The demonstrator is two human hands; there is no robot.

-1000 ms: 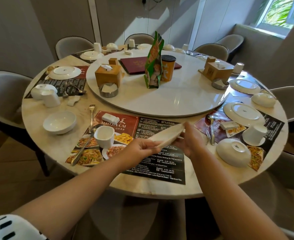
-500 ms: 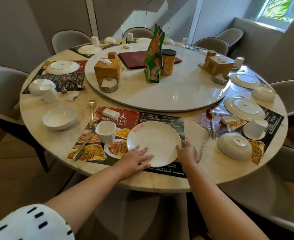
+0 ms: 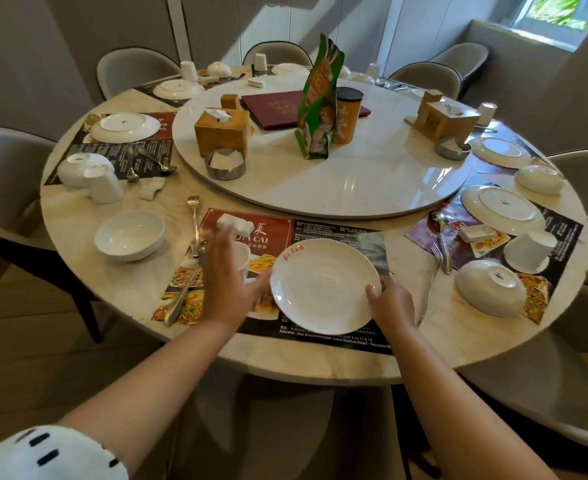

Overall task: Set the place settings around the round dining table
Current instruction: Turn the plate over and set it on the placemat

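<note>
A white plate (image 3: pixel 325 285) with a small red mark lies flat on the dark menu placemat (image 3: pixel 337 233) at the near edge of the round marble table (image 3: pixel 337 358). My right hand (image 3: pixel 391 304) holds its right rim, fingers curled over the edge. My left hand (image 3: pixel 225 282) hovers open, blurred, left of the plate and partly hides a white cup (image 3: pixel 243 258). A long spoon (image 3: pixel 181 296) and a fork (image 3: pixel 194 220) lie at the mat's left side. An upright white bowl (image 3: pixel 129 235) sits further left, and a white rest (image 3: pixel 235 223) lies on the mat's red corner.
A white turntable (image 3: pixel 354 188) fills the middle, carrying a wooden tissue box (image 3: pixel 221 131), a green bag (image 3: pixel 316 102) and a red menu (image 3: pixel 275 107). The setting to the right has a plate (image 3: pixel 502 209), an upturned bowl (image 3: pixel 490 287) and a cup (image 3: pixel 528 249). Grey chairs ring the table.
The plate went from tilted in both hands to flat on the placemat. My left hand has since let go of it and moved left over the cup; my right hand stays at the rim.
</note>
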